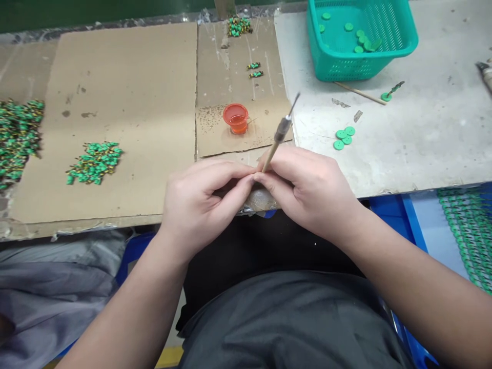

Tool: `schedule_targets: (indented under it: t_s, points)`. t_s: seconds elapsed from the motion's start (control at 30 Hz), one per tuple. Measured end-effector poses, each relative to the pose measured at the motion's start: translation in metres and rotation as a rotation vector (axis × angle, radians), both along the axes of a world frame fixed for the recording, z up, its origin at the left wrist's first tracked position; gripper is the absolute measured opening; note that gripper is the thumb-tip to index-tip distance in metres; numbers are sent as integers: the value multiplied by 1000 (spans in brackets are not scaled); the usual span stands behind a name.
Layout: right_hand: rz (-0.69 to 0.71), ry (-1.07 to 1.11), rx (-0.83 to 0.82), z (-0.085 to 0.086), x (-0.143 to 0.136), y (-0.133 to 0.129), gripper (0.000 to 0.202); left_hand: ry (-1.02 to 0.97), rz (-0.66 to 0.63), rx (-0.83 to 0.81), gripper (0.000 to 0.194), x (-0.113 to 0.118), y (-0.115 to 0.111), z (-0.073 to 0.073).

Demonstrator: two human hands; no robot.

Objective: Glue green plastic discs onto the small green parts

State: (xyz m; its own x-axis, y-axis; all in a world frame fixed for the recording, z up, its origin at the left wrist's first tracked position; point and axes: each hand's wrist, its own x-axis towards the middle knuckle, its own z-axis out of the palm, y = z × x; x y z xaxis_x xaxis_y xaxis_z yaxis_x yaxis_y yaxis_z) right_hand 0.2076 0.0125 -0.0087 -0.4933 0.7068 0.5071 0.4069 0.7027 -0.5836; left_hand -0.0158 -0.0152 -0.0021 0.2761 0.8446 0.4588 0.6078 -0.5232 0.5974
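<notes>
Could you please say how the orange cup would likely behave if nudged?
The orange cup is probably light, being small and seemingly plastic. Its flared rim over a narrower base suggests it might tip, and what looks like liquid inside could spill.

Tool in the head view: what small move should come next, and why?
I'd probably ease the left hand slightly away from the right hand: where they meet, anything between them is hidden, and the tool, held in the right, points its thin tip away from that spot.
</notes>
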Motion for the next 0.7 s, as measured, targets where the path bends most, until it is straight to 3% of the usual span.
schedule_targets:
  t_s: [0.3, 0.5, 0.7]
  points:
    - [3, 76, 89, -11, 0, -3, 10, -2, -3, -9, 16, -2, 0, -3]
    - [-6, 5, 106, -11, -1, -6, 19, -18, -6, -20, 16, -2, 0, -2]
    - [-2, 27, 94, -8, -2, -6, 13, -28, 5, -37, 17, -1, 0, -2]
